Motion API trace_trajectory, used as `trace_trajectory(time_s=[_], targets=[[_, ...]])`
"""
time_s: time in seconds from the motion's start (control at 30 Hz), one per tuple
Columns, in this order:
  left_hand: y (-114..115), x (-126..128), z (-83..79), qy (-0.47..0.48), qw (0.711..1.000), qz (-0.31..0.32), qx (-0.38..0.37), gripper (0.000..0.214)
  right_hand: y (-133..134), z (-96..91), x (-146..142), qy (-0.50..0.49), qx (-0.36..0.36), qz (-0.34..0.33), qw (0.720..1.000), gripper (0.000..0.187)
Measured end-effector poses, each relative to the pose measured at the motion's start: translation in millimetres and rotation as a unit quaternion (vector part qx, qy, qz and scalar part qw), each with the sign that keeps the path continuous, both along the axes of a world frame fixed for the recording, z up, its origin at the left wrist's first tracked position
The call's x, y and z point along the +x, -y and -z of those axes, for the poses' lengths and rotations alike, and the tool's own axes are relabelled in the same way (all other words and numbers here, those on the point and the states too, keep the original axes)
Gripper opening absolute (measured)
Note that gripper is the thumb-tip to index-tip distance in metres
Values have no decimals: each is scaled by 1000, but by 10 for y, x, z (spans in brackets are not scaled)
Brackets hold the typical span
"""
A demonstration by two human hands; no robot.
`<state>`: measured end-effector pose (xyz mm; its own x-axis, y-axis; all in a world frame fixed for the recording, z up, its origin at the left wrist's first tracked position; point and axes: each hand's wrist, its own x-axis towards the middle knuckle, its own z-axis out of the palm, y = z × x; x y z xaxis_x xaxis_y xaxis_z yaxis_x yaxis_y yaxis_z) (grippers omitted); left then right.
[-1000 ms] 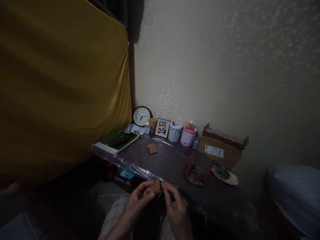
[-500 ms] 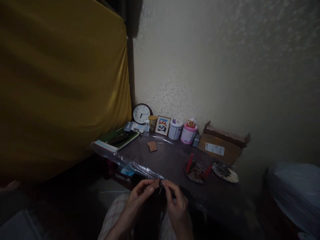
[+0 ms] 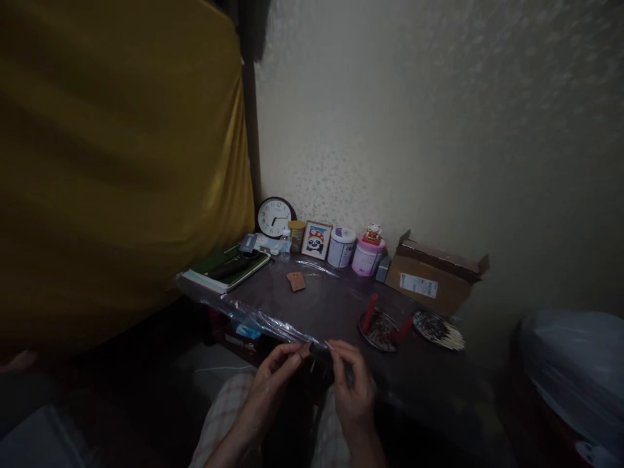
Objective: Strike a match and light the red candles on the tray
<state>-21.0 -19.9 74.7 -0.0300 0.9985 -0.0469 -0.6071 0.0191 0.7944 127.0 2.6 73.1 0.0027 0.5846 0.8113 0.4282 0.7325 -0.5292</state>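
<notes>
Above my lap at the table's near edge, my left hand (image 3: 273, 377) pinches a small flat brown piece (image 3: 306, 351) between thumb and fingers. Beside it, a short gap away, my right hand (image 3: 353, 385) is closed in a pinch. A thin pale tip shows at its fingertips, too small to name. On the table lie brown cardboard-like pieces (image 3: 296, 281) similar in colour. To the right, a round dish (image 3: 380, 344) holds dark bits and two red sticks, one upright and one leaning. Next to it a plate (image 3: 423, 330) carries many dark-tipped pale sticks.
Along the wall stand a clock (image 3: 274, 217), a brown jar (image 3: 297, 237), a framed panda picture (image 3: 316, 240), a white tin (image 3: 342, 247), a pink tin (image 3: 367, 257) and a cardboard box (image 3: 433, 276). Books (image 3: 227, 272) lie left. Plastic sheeting (image 3: 273, 323) covers the table edge.
My right hand has moved right, away from the left, opening a gap between their fingertips. The brown piece in my left hand is now seen more edge-on. The view has shifted slightly.
</notes>
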Motion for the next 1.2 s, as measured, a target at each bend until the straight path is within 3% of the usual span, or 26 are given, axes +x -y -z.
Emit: trace_trajectory(time_s=[0.1,0.17,0.23,0.33,0.4,0.57,0.83,0.97,1.1,1.2], targets=[[-8,2,-11,2,1000,-5,-4,21,59,-56,10,-33,47,-15,998,29],[-13,10,-15,1,1000,-8,1,21,3,4,8,8,61,-30,998,32],[-13,15,-20,0,1000,-10,11,21,-146,143,22,93,26,-30,995,23],[-4,4,-20,1,1000,-8,16,21,-396,346,84,70,5,45,996,16],[-4,-14,-3,5,1000,-6,12,20,-469,378,123,18,-22,71,997,14],[-43,-22,85,13,1000,-9,3,17,-295,189,57,-89,-67,23,994,7],[-72,24,96,20,1000,-16,3,20,-108,101,-94,6,-11,-13,1000,11],[-78,12,81,27,999,-26,0,21,-43,40,-61,-26,35,-4,999,19],[-83,11,80,29,999,-29,4,20,-177,197,-30,59,16,-37,997,18],[-68,0,79,31,999,-29,8,20,-402,392,7,50,-26,18,998,16]])
